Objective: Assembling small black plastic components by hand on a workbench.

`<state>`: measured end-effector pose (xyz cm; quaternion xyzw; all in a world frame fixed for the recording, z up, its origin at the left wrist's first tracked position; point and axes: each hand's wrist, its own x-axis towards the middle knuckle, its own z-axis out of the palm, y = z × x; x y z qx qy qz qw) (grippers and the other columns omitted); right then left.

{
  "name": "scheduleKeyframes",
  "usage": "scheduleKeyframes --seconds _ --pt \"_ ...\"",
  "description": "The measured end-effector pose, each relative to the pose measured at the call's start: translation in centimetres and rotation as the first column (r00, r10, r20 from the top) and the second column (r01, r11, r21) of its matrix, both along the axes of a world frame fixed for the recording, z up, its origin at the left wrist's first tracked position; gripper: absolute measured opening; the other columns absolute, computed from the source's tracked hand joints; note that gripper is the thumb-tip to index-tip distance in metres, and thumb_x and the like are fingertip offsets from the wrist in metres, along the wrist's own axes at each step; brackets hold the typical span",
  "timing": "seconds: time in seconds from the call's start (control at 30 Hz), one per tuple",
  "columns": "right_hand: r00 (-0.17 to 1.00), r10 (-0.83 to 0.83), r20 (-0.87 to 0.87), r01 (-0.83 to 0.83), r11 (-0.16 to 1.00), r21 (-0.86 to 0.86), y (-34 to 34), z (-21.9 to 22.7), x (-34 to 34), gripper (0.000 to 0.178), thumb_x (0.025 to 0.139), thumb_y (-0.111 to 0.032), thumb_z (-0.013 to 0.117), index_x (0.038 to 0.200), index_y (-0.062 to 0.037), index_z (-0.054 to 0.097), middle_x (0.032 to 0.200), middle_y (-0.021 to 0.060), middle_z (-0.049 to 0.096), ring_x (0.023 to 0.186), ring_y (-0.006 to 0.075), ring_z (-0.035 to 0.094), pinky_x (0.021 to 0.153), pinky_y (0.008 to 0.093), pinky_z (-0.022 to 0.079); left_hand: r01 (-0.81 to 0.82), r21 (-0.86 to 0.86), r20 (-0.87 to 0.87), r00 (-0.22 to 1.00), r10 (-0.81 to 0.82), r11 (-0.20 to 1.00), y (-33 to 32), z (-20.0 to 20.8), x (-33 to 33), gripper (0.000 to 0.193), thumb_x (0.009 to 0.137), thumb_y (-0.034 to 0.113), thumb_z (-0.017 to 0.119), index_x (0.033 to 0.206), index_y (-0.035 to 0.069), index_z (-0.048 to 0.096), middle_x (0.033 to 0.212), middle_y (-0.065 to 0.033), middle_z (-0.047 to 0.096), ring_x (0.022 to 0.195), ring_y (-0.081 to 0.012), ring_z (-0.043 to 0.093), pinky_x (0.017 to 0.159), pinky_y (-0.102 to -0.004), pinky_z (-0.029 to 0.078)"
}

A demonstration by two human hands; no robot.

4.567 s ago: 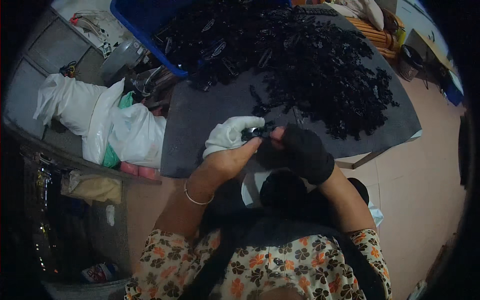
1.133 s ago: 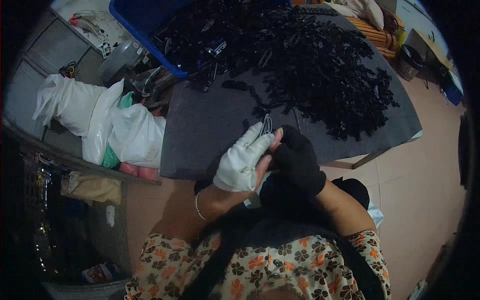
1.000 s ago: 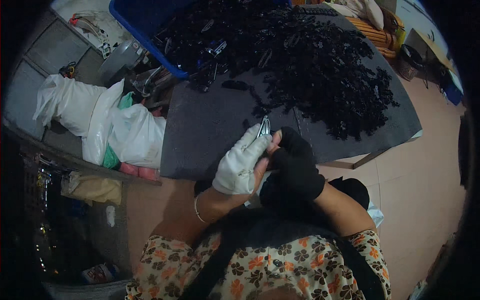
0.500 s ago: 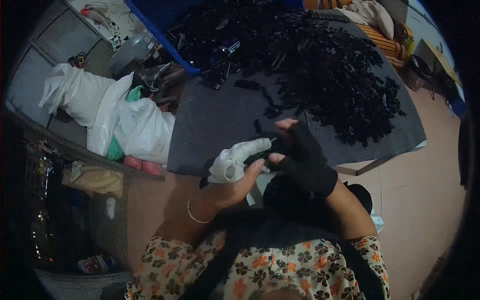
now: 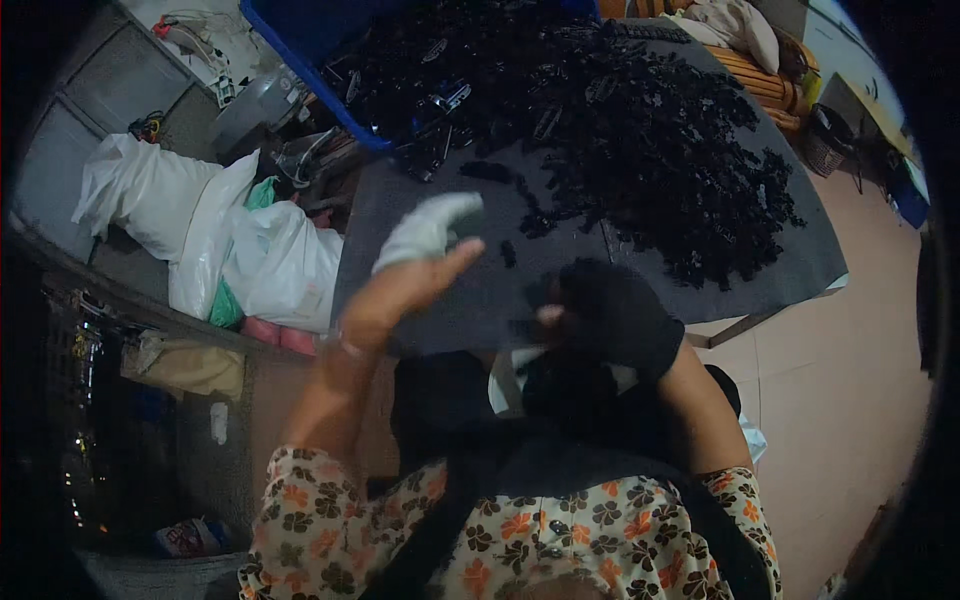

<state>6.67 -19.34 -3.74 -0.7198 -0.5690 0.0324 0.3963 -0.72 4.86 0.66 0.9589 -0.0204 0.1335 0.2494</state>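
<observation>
My left hand (image 5: 425,248), its fingers wrapped in white cloth, is over the left part of the dark grey tabletop (image 5: 400,215). Its thumb stands apart from the bent fingers, and nothing shows between them. In a black fingerless glove, my right hand (image 5: 615,315) is curled near the table's front edge. Dark shapes beside its fingertips blend with the glove, so what it grips cannot be made out. Between the hands lies a small black piece (image 5: 509,253). Beyond them spreads a large heap of small black plastic-looking parts (image 5: 670,150), with a few longer pieces at its left edge.
A blue bin (image 5: 310,85) at the far left of the table has black parts spilling from it. White plastic bags (image 5: 285,265) stand left of the table. A metal pot (image 5: 262,105) is behind them. At the far right are a wooden slatted seat (image 5: 770,85) and a dark basket (image 5: 828,140).
My left hand has moved up and left, away from my right hand, and its thumb has parted from the fingers. The right hand has stayed near its place, with its fingers curled in.
</observation>
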Motion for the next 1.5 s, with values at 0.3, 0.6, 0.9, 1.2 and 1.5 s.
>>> scheduleKeyframes --seconds 0.3,0.6,0.9,1.2,1.5 --pt "0.802 -0.487 0.345 0.442 0.873 0.206 2.9 0.1 2.6 0.026 0.078 -0.021 0.06 0.095 -0.0013 0.062 0.088 0.0192 0.059 0.081 0.0339 0.06 0.069 0.0411 0.049 -0.113 0.367 -0.029 0.991 0.132 0.923 2.8 -3.1 10.4 0.042 0.08 0.009 0.057 0.121 0.008 0.05 0.109 -0.0177 0.059 0.102 -0.0345 0.055 0.088 -0.0397 0.045" --pt "0.917 -0.319 0.24 0.307 0.948 0.086 1.8 0.7 2.2 0.019 0.077 -0.017 0.06 0.09 -0.0041 0.062 0.088 0.0178 0.057 0.081 0.0341 0.058 0.068 0.0419 0.047 -0.177 -0.631 -0.103 0.984 0.145 0.755 -1.1 -2.3 2.6 0.024 0.086 0.014 0.06 0.107 0.002 0.057 0.096 -0.0095 0.063 0.08 -0.0186 0.064 0.065 -0.028 0.052" --pt "0.829 -0.328 0.453 0.355 0.935 0.029 0.9 0.8 1.4 0.023 0.078 -0.016 0.058 0.098 -0.004 0.059 0.089 0.0214 0.056 0.083 0.0344 0.057 0.069 0.0412 0.047 -0.195 -0.544 -0.116 0.981 0.156 0.816 -1.8 -2.7 -0.7 0.026 0.083 0.011 0.066 0.106 0.002 0.058 0.098 -0.0047 0.061 0.081 -0.0137 0.061 0.071 -0.0262 0.051" --pt "0.911 -0.412 -0.029 0.391 0.839 0.379 0.1 -0.1 1.7 0.019 0.075 -0.006 0.063 0.092 -0.002 0.058 0.086 0.0159 0.059 0.077 0.0328 0.061 0.068 0.0348 0.049 0.028 -0.073 0.256 0.967 -0.008 0.997 -4.5 -1.2 -1.0 0.037 0.074 0.005 0.069 0.108 0.0 0.058 0.115 -0.0199 0.056 0.11 -0.0287 0.054 0.091 -0.0343 0.044" --pt "0.986 -0.163 0.025 0.134 0.885 0.446 0.0 0.9 -0.2 0.02 0.073 0.001 0.066 0.092 -0.0023 0.058 0.09 0.012 0.061 0.08 0.027 0.062 0.069 0.0321 0.05 -0.025 -0.544 -0.172 0.982 -0.082 0.839 -7.8 2.4 -2.0 0.031 0.084 0.002 0.059 0.114 0.0 0.055 0.095 -0.0083 0.063 0.081 -0.0105 0.06 0.07 -0.0231 0.05"
